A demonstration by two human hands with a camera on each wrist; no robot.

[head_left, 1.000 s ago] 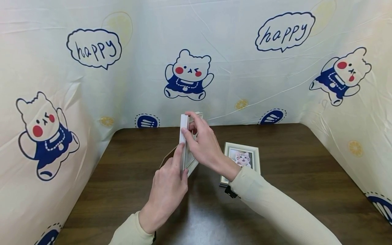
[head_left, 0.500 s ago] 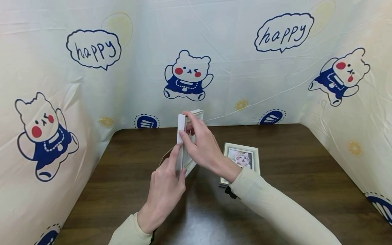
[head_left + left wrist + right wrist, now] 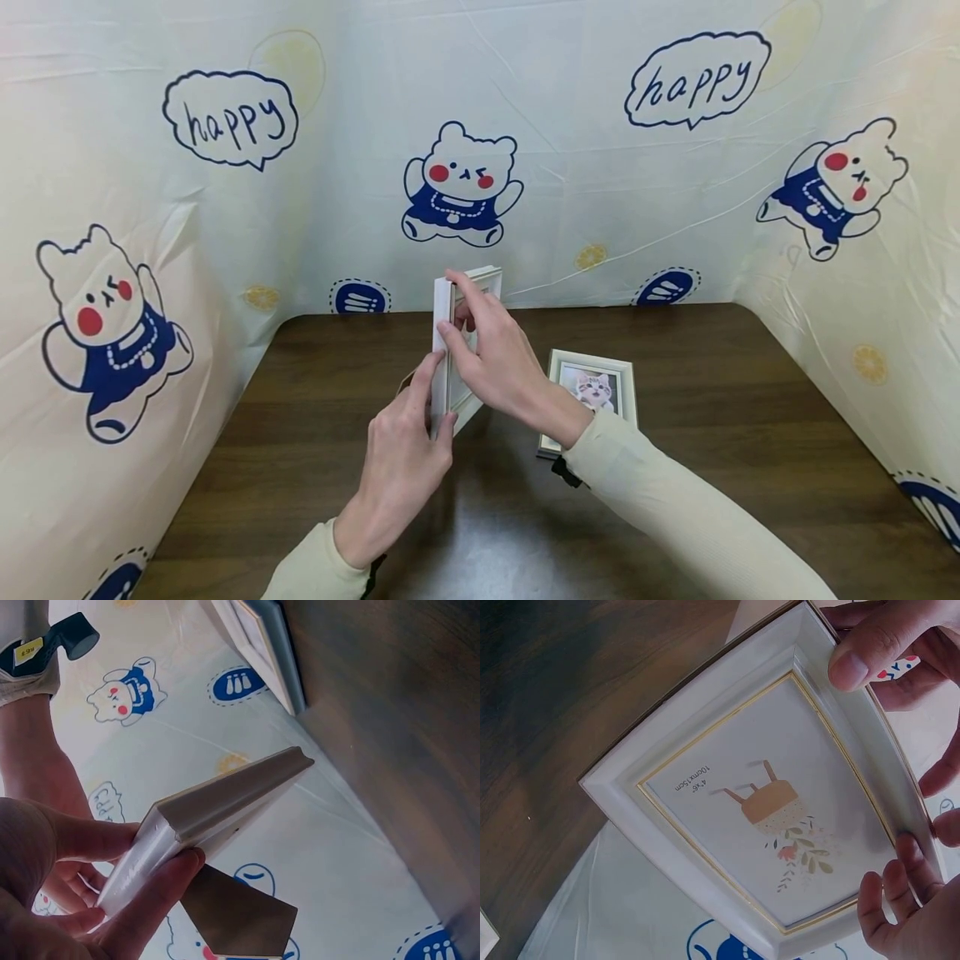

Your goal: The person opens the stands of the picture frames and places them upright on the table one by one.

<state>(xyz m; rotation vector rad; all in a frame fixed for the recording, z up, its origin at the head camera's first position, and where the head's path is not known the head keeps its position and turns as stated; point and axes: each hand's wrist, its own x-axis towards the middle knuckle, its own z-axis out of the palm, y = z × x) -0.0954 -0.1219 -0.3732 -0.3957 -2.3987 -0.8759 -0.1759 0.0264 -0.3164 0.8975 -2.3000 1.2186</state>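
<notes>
White with a thin gold inner line, the picture frame stands on edge above the dark wooden table, held between both hands near the middle of the scene. The left hand pinches its near lower edge, forefinger laid up along the white side and thumb against the other face — the left wrist view shows the fingers curled round the frame's moulding, with the brown stand flap sticking out from its back. The right hand grips the frame from the right, thumb on the front near the top and fingers curled behind. In the right wrist view the frame's front carries a printed insert with a chair and flowers.

To the right, just beyond the right forearm, a second frame lies flat on the table — it shows a kitten photo. A cream cloth printed with bears and "happy" bubbles walls in the table on the left, far and right sides.
</notes>
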